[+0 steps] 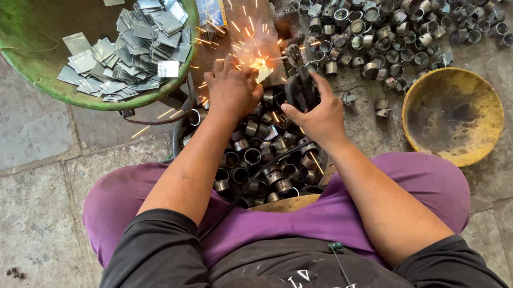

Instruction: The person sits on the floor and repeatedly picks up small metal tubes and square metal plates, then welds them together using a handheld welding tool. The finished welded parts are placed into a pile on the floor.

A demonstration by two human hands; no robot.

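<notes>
My left hand [231,88] presses down on a small metal piece [263,71] on a rusty metal block [246,17], where bright sparks [257,63] fly out. My right hand [321,111] grips a dark welding electrode holder [300,82] whose tip meets the piece at the glow. A black cable [259,177] runs from the holder down across my lap. Between my knees stands a container [270,161] full of short metal rings.
A green basin [23,52] at the upper left holds several flat square metal plates [133,44]. A heap of metal rings [393,17] covers the floor at the upper right. A worn yellow bowl [452,115] stands at the right. The floor is stone slabs.
</notes>
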